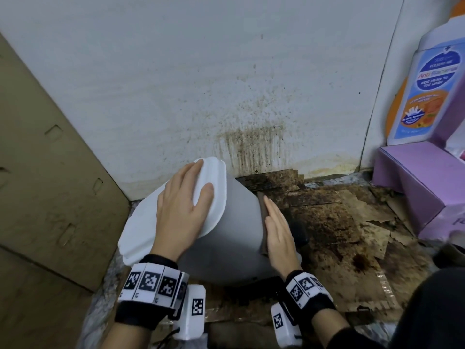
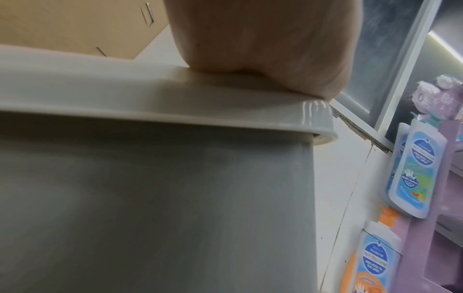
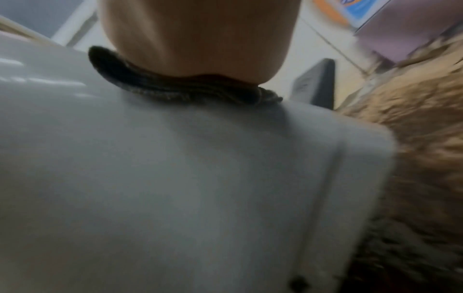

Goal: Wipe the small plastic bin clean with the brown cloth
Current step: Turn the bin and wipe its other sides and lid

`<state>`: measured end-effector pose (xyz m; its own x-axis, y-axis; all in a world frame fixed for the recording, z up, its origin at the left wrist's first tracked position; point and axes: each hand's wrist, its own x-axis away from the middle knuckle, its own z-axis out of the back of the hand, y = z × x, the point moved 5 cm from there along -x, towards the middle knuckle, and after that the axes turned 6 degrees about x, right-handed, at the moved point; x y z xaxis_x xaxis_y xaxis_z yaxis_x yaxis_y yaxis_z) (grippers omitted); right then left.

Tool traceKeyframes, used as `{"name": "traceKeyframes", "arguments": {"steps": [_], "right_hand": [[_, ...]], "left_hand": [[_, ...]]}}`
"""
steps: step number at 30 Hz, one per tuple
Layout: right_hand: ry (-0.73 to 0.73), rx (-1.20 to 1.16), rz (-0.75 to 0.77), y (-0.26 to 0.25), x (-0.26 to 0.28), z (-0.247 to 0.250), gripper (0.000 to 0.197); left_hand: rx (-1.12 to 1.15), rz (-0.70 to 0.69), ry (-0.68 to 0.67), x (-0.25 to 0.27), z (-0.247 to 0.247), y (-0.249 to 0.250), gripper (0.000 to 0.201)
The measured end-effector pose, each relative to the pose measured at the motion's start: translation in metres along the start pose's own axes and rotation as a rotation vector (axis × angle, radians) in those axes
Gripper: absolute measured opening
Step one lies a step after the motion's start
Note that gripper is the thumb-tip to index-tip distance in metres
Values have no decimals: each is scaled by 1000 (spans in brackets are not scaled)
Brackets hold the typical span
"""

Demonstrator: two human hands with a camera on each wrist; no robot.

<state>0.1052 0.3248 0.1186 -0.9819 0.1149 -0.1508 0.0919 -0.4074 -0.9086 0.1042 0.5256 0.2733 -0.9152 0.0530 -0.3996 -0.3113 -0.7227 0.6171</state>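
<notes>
Small grey plastic bin (image 1: 234, 238) tilted on its side over stained, torn cardboard on the floor (image 1: 334, 222), white lid (image 1: 176, 210) still on, lid end up and to the left. Left hand (image 1: 181, 210) laid flat on top of the lid, fingers straight and slightly spread, fingertips reaching the lid's far edge; palm seen pressed on the lid rim (image 2: 225, 111) from the left wrist. Right hand (image 1: 279, 235) flat against the bin's right side wall, fingers straight and held together, pressing a folded brown cloth (image 1: 263, 217) between palm and bin. Cloth edge (image 3: 180, 87) poking out dark under the right palm (image 3: 200, 39) in the blurred right wrist view. Beyond the fingertips of both hands, a white wall (image 1: 201, 84) with brown drip stains. Left of the left hand, a brown cardboard box (image 1: 50, 185). Far right of the right hand, a purple box (image 1: 422, 185) and a blue-labelled bottle (image 1: 427, 96) standing behind it. Black wristbands with printed square markers on both wrists.
</notes>
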Motion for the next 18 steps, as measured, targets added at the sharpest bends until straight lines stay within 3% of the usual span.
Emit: {"name": "traceKeyframes", "arguments": {"steps": [3,10,14,18], "right_hand": [[22,25,-89,19,6,1,58],[-8,14,-231,5,-2,5,53],[19,-11,-160,-22,-6,0,58],[-77,-114,11,-91,-10,-4,52]], "left_hand": [[9,-3,4,1,2,-1,57],[-35,2,20,-2,-5,5,59],[-63,-2,23,-2,-9,9,58],[-77,-6,8,-2,-14,13,60]]}}
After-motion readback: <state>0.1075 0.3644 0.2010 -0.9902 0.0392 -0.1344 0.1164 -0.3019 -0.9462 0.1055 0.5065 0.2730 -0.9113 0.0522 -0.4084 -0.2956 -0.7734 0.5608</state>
